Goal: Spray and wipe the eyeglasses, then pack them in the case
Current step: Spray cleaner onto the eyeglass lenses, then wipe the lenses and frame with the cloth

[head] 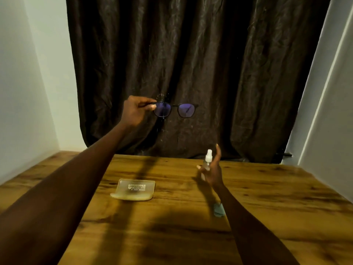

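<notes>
While my left hand (133, 111) pinches the glasses (175, 109) by one frame end, raised before the curtain (191, 54), I note droplets (162, 96) at that lens. My right hand (212, 170) grips the bottle (207, 159) above the table (267, 197), forefinger lifted. The case (135, 189) lies flat on the table, and the cloth (219, 209) is by my right forearm.

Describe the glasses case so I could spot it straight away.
Start at the wooden table before the dark curtain. The case lies flat on its left half. It alone is pale, translucent and rectangular, with printed lettering.
</notes>
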